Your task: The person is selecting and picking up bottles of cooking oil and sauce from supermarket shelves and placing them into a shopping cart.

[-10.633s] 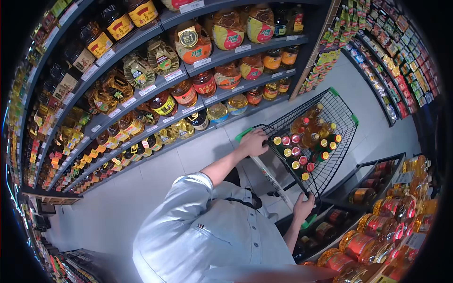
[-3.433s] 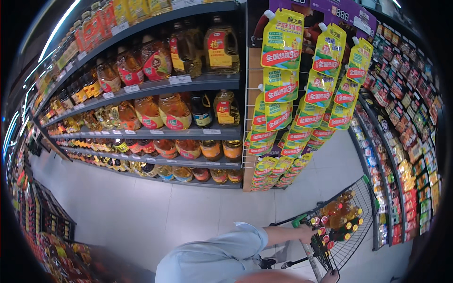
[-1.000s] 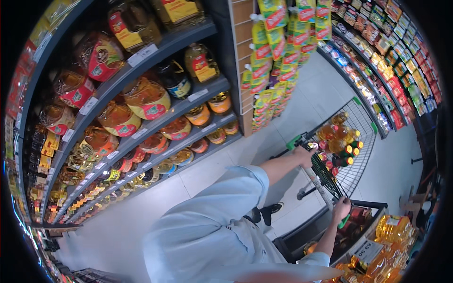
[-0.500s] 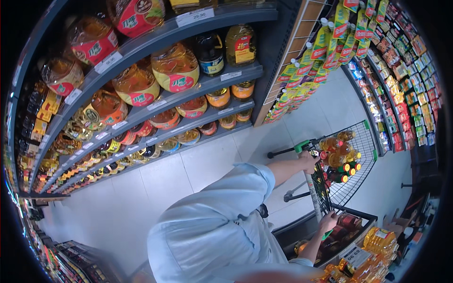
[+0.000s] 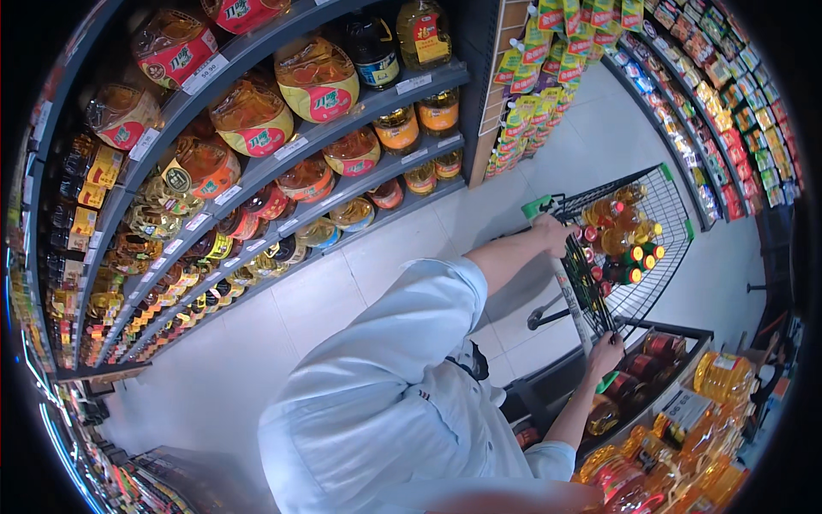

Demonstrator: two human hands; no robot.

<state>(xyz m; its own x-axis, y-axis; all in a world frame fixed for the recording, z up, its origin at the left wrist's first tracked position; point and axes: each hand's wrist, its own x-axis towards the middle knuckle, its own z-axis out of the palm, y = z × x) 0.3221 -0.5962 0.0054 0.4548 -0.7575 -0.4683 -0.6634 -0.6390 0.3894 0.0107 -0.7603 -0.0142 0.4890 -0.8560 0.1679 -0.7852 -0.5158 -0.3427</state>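
A wire shopping cart (image 5: 664, 295) with a grey push handle (image 5: 568, 295) stands ahead of me, to the right of the picture. My left hand (image 5: 553, 234) is closed round the handle close to its green end piece (image 5: 538, 207). Toward the handle's other end, my right hand (image 5: 607, 352) grips it too, fingers partly hidden. Inside the basket lie several bottles of amber liquid (image 5: 618, 238) and several dark bottles with red, green and yellow caps (image 5: 629, 267). Black wire bars (image 5: 586, 272) of the cart's folded rear part sit just past the handle.
Shelves of oil bottles (image 5: 317, 81) line the left. Green and yellow hanging packs (image 5: 531, 111) cover the shelf end. More packed shelves (image 5: 728, 111) stand at the far right. A display bin (image 5: 685, 377) of bottles is close beside my right arm. Pale tiled floor (image 5: 317, 291) runs between.
The view has shifted and turned slightly, so the left shelves look nearer and the cart sits a little higher in the picture. Both hands stay on the handle.
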